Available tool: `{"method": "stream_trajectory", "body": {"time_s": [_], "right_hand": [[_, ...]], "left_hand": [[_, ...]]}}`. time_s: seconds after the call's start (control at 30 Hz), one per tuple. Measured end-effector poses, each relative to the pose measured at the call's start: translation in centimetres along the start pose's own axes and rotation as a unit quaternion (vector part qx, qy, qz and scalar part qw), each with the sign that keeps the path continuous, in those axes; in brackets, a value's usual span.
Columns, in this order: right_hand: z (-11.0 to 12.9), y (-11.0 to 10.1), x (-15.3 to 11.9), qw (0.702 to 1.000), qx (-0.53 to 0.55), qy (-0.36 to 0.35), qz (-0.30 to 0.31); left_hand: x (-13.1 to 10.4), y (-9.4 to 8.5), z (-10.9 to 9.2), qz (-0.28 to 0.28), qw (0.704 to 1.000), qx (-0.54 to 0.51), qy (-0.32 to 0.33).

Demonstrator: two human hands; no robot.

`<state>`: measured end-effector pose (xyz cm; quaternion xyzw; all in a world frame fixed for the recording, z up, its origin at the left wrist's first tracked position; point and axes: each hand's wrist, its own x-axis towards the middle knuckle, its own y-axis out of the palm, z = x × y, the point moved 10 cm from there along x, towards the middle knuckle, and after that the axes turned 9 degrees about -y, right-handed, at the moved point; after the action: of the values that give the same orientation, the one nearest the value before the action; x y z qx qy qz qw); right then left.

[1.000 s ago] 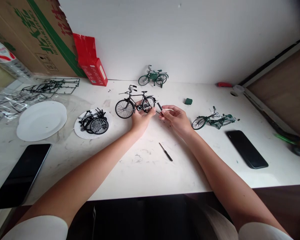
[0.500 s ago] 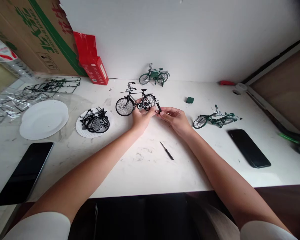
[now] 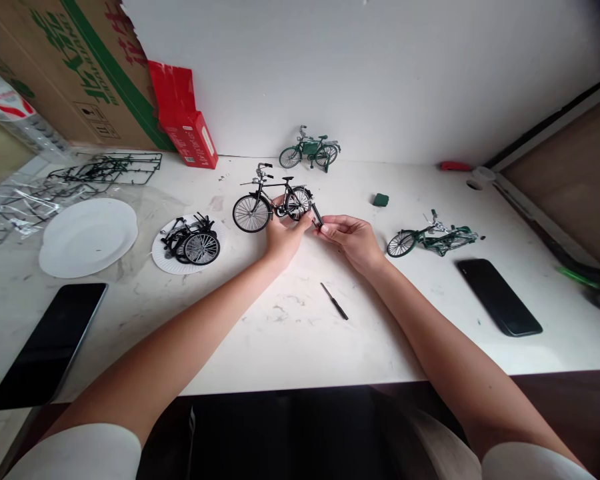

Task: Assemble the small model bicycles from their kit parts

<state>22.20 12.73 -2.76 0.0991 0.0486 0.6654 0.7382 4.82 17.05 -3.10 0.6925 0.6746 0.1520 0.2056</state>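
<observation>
My left hand [image 3: 286, 233] grips a black model bicycle [image 3: 271, 200] by its rear lower part, holding it upright above the white table. Close to the rear wheel, my right hand [image 3: 349, 237] pinches a small black elongated part [image 3: 317, 215] between thumb and fingers; its exact kind is hard to make out. Below the hands lies a small screwdriver [image 3: 334, 301] with a thin shaft. To the right a green model bicycle [image 3: 433, 237] leans low on the table. Another green model bicycle [image 3: 310, 151] stands upright by the wall.
On the left are a paper plate [image 3: 160, 261] of black bicycle parts, white plates [image 3: 90, 233], plastic sprues [image 3: 125, 163] and a phone [image 3: 47, 347]. A red box [image 3: 196, 140] stands behind. A green piece [image 3: 381, 200] and another phone [image 3: 500, 297] lie right.
The black part in my right hand has turned slightly, showing a different side near the rear wheel. My left hand keeps its hold on the bicycle.
</observation>
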Motion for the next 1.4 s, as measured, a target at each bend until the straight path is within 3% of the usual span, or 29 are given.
{"method": "stream_trajectory", "body": {"time_s": [0.93, 1.4], "right_hand": [[-0.09, -0.14, -0.03, 1.0, -0.009, 0.006, -0.011], [-0.21, 0.06, -0.03, 1.0, 0.016, 0.011, -0.002]], "left_hand": [[-0.04, 0.33, 0.05, 0.013, 1.0, -0.009, -0.01], [0.45, 0.26, 0.26, 0.024, 0.999, 0.016, 0.016]]}}
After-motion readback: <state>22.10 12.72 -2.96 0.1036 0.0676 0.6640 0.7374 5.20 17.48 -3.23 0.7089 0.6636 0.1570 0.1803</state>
